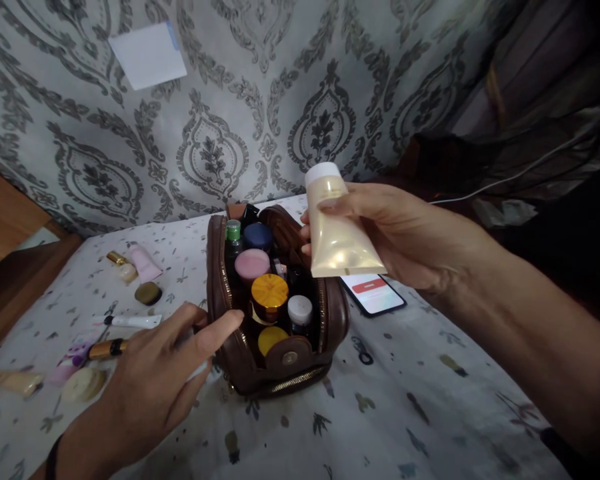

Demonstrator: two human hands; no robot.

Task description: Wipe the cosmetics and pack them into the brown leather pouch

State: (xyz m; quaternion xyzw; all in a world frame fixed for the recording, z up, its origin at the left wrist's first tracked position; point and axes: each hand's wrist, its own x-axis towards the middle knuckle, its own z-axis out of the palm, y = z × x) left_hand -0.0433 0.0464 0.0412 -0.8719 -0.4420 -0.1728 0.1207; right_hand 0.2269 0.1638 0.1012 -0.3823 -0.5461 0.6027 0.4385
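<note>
Above the right side of a brown cosmetic bag [337,313], my right hand [380,213] grips a cream-gold squeeze tube [340,233], its white cap pointing up. The bag stands unzipped. Inside it I see a jar with a golden lid [270,293], a pink-lidded jar [253,264], a blue lid [258,235], a small white-capped bottle [300,310], a green-capped bottle [233,230] and a yellow lid [273,340]. My left hand [165,373] is at the bag's left side, fingers apart, with the index finger over the rim. It holds nothing.
A phone [375,293] with a lit screen lies right of the bag. Scattered on the patterned sheet at left are a pink tube [145,262], a dark round item [148,293], a white tube [135,321] and other cosmetics. A patterned wall [260,120] rises behind.
</note>
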